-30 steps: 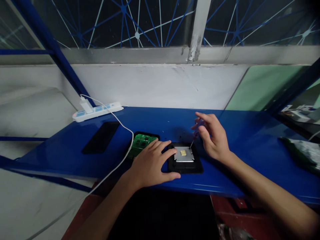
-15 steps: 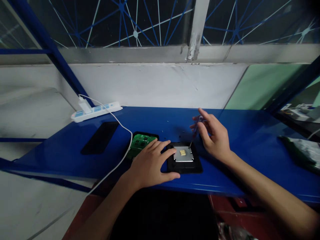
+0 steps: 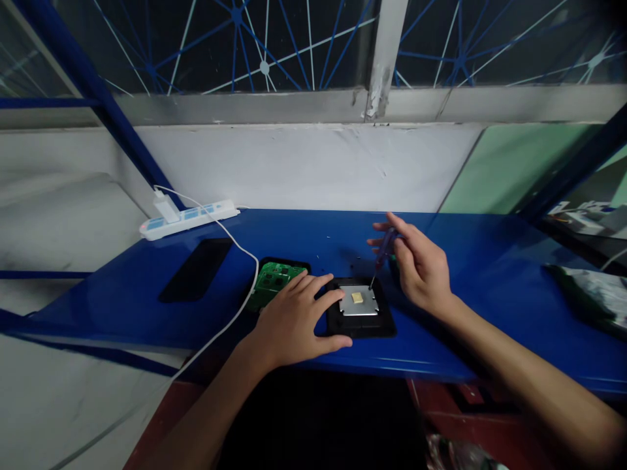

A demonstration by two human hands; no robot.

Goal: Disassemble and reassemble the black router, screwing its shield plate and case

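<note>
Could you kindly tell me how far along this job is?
The metal plate already lies in the black housing. In hand is the plate's far right corner, where the right hand holds a screwdriver while the left hand steadies the housing. Finishing that corner seems left; the green circuit board lies apart.

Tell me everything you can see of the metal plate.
The metal plate is silvery, thin-looking and roughly rectangular, with dark notches or fixings near its corners. It lies flat on the black case. A pale yellow pad sits near its middle. The screwdriver tip meets its far right corner; a left hand fingertip is at its left edge.
</note>
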